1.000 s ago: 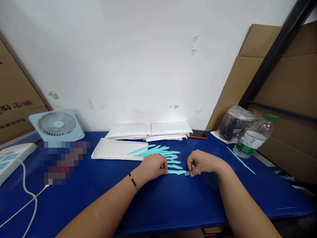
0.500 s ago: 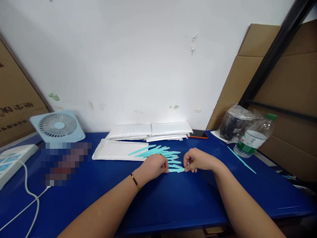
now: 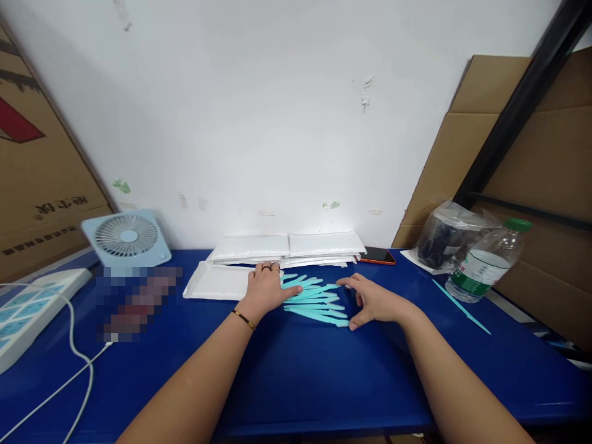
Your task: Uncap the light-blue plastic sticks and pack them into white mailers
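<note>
Several thin turquoise eyebrow razors [image 3: 319,297] lie fanned out on the blue table [image 3: 324,376]. My left hand [image 3: 266,290] is open over their left ends, its thumb lying across some of them and its fingers reaching over a white padded envelope [image 3: 217,285]. At the right ends of the fan, my right hand [image 3: 377,299] has thumb and forefinger parted, the thumb at the tip of the nearest razor and the forefinger by a farther one. One more turquoise razor [image 3: 461,306] lies apart on the right.
Stacked white padded envelopes [image 3: 250,246] sit against the wall beside a phone [image 3: 382,256]. A bottle [image 3: 481,268] and a bagged dark container [image 3: 441,243] stand right. On the left are a blue fan [image 3: 127,237], a power strip [image 3: 41,314] and a white cable [image 3: 71,333].
Both hands have opened from their pinch on the nearest razor. My left hand has moved left and away from me, onto the envelope and razors. The view has shifted slightly.
</note>
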Tool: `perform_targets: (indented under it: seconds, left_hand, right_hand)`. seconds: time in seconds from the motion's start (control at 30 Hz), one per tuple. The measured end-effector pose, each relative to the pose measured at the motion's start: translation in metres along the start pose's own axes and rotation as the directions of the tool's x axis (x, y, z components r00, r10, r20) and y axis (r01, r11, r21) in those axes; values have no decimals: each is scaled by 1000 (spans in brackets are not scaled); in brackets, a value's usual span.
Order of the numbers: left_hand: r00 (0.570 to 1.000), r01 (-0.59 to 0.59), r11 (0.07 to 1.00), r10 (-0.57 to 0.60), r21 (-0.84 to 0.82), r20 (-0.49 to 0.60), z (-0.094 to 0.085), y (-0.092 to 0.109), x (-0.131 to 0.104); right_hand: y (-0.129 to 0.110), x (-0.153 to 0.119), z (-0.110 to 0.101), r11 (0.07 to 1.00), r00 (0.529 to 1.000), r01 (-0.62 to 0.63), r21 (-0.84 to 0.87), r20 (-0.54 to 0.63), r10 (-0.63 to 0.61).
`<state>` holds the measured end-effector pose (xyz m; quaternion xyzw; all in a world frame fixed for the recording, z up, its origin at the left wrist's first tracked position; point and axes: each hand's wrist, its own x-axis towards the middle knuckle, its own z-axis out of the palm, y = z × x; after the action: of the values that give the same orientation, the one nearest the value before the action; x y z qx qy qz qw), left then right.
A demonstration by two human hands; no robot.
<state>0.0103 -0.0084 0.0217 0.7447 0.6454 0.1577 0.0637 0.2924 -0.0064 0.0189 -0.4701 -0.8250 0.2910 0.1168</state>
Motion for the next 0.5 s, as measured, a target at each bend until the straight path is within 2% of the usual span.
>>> perform_targets:
  seconds: [0.03,0.1,0.27,0.4,0.5]
  left_hand:
    - [999,28,1000,-29,8,35,1,-4,2]
    - [995,12,1000,-11,-4,102,5,-7,5]
    - [965,-186,980,196,-72,174,12,9,-3]
    - [923,-291,954,299,-68,243,14,24,-15]
    - [919,-306,951,310,-55,245,16,31,-21]
  right_hand:
    - [1,2,2,1000,1000,1,26,12,-1]
    - [2,8,7,998,1000,5,62,6,-5]
    - [0,21,16,997,999,1,78,-46,3]
    - [-2,21,17,1000,997,14,9,-70,-14]
    - [-2,17,16,995,981,63,-83,-176,-77]
